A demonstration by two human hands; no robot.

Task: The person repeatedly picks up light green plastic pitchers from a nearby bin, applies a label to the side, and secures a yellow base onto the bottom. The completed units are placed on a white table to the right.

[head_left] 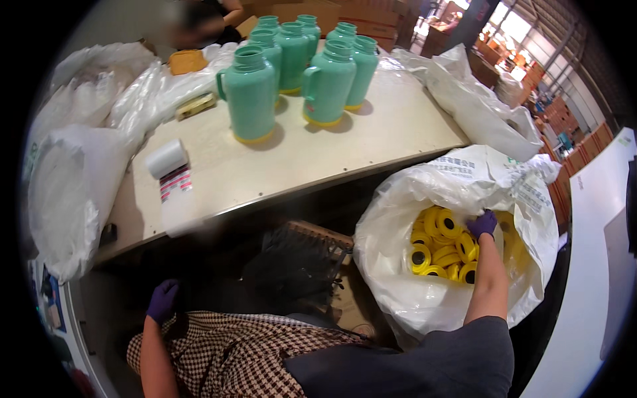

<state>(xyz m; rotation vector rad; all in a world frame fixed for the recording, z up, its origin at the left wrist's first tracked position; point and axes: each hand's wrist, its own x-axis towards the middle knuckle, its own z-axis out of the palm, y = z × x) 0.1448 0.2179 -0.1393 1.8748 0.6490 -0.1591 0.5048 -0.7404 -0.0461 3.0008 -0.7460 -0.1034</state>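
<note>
My right hand, in a purple glove, reaches into a big white plastic sack on the right. Its fingers are closed on a fold of the sack's thin plastic liner, just beside a heap of round yellow lids with dark centres. More yellow shows dimly through the plastic to the right of that hand. My left hand, also gloved in purple, hangs low on the left, near the checked apron. Its fingers are curled in, and nothing shows in them.
Several green jugs with yellow bases stand on the pale table. A white roll lies at its left front, with plastic bags beyond. A brown slatted seat sits below the table edge. Another person is at the far side.
</note>
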